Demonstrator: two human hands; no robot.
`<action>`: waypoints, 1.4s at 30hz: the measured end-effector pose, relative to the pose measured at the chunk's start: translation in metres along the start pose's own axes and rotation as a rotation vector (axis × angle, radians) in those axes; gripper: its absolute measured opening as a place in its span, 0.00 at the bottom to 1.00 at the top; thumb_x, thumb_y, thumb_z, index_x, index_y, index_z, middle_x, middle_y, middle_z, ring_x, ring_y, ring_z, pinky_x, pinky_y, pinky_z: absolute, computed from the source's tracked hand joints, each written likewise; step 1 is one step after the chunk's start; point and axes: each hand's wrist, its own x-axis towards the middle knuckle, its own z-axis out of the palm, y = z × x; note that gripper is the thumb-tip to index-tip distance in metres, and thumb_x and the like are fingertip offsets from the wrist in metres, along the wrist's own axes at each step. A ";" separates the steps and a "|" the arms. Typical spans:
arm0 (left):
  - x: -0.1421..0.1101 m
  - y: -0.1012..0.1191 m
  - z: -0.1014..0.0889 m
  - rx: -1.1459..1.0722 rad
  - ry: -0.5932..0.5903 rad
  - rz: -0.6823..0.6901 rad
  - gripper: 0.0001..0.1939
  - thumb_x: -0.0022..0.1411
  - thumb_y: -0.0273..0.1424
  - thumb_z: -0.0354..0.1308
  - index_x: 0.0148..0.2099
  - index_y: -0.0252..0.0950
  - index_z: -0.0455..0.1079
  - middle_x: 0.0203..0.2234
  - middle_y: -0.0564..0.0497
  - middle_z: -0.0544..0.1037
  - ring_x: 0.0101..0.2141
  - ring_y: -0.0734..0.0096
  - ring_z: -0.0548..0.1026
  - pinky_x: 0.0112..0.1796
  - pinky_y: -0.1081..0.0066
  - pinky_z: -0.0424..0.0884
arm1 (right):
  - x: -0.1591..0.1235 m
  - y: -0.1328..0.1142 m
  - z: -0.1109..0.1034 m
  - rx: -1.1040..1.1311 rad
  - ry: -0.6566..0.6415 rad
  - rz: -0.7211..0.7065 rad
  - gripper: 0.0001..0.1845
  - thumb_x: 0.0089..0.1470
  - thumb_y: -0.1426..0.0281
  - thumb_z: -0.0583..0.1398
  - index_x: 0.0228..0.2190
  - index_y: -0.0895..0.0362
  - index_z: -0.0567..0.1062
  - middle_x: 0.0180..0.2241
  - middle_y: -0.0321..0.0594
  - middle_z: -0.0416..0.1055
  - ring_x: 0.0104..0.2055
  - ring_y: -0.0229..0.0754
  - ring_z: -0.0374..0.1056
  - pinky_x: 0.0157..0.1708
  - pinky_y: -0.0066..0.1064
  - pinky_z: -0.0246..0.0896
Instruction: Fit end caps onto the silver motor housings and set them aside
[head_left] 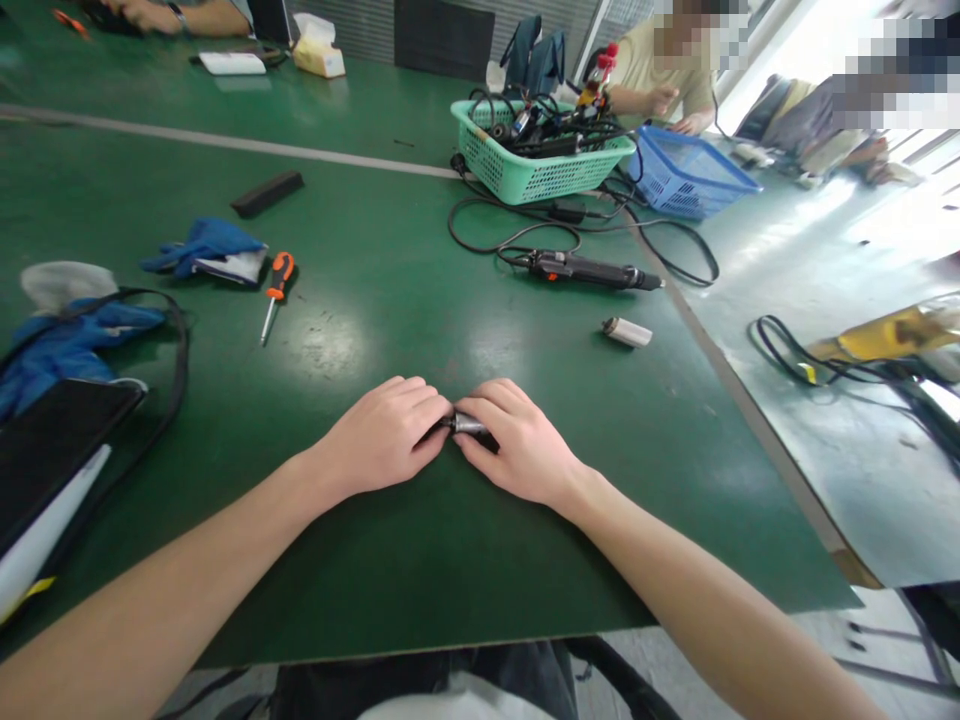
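Observation:
Near the front edge of the green table, my left hand (390,435) and my right hand (521,440) meet over a small dark cylindrical part with a silvery metal section (466,424). My left fingers pinch its dark, narrow left end. The right hand's thumb and fingers wrap round the metal section, and much of the part is hidden under both hands. To the right, beyond the hands, lies a short silvery cylinder (628,332). Behind that is a black electric screwdriver (589,271) with its cable.
An orange-handled screwdriver (277,290), blue gloves (206,248) and a black block (268,194) lie to the left. A phone (60,440) rests at the left edge. A green basket (540,178) of tools and a blue basket (686,180) stand behind. Other people sit across the table.

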 end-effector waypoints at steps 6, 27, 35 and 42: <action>0.000 -0.001 -0.001 0.004 -0.007 -0.010 0.09 0.72 0.29 0.52 0.40 0.34 0.72 0.33 0.49 0.75 0.35 0.64 0.71 0.39 0.62 0.66 | 0.001 -0.001 0.000 0.013 0.009 0.004 0.10 0.63 0.72 0.61 0.47 0.55 0.75 0.45 0.47 0.75 0.49 0.51 0.70 0.52 0.47 0.69; -0.001 0.000 -0.001 0.010 -0.012 -0.055 0.07 0.71 0.30 0.52 0.40 0.35 0.70 0.33 0.49 0.75 0.36 0.64 0.71 0.39 0.62 0.66 | 0.000 0.000 0.000 0.023 0.004 0.023 0.11 0.63 0.72 0.61 0.48 0.55 0.74 0.46 0.47 0.75 0.50 0.52 0.70 0.53 0.47 0.69; 0.000 0.000 -0.002 0.028 0.002 -0.056 0.06 0.69 0.29 0.53 0.38 0.36 0.69 0.32 0.49 0.75 0.35 0.64 0.71 0.38 0.63 0.65 | 0.000 -0.001 -0.001 0.029 0.007 0.031 0.11 0.63 0.72 0.61 0.47 0.56 0.74 0.46 0.48 0.75 0.50 0.51 0.70 0.54 0.48 0.70; 0.001 0.001 -0.002 0.040 0.005 -0.072 0.06 0.69 0.29 0.53 0.38 0.36 0.69 0.32 0.49 0.75 0.35 0.64 0.71 0.38 0.63 0.65 | 0.000 -0.002 -0.002 0.032 0.025 0.036 0.11 0.63 0.72 0.60 0.48 0.55 0.74 0.46 0.48 0.74 0.50 0.52 0.70 0.53 0.49 0.71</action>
